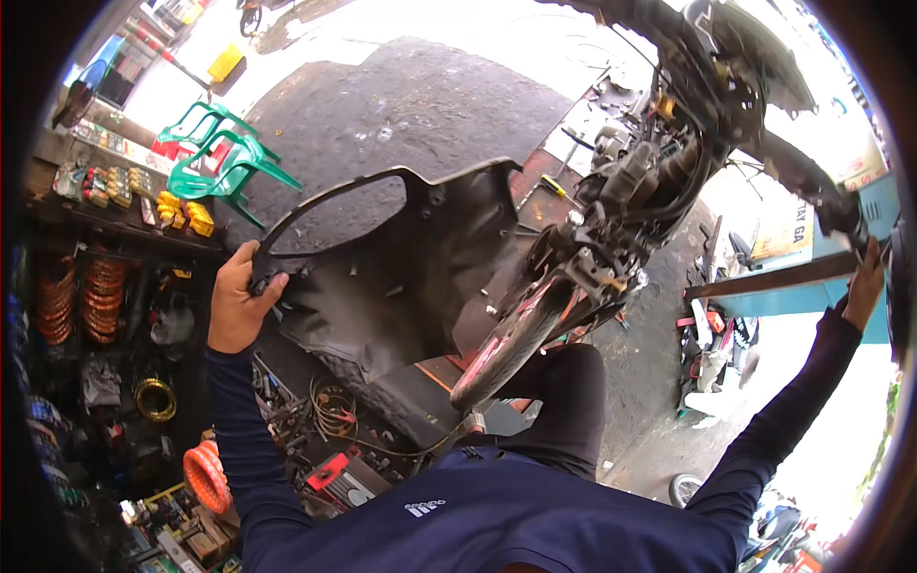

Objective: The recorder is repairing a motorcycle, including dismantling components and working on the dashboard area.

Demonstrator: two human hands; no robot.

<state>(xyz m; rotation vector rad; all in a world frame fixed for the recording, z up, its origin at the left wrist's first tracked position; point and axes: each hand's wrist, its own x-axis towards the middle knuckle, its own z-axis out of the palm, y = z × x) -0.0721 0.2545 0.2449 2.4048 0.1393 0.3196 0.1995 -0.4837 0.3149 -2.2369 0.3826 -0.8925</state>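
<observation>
Dark, rough floor (344,105), with two green chairs (246,153) toward the upper left and a mixed heap of parts (718,353) to the right. Red platform (559,158) on that floor, beneath the motorcycle (621,177), with a yellow-handled screwdriver (554,185) beside the machine. Far left, a dark counter (124,229), loaded with small yellow boxes (201,220) and red packs (96,188) in close clusters.

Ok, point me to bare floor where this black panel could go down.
Widest is the dark floor beyond the black panel, between the green chairs and motorcycle. A narrower strip runs between the bent knee and the parts pile on the right. Crowded: small boxes at left; coiled cable and a red case by the left forearm.
</observation>
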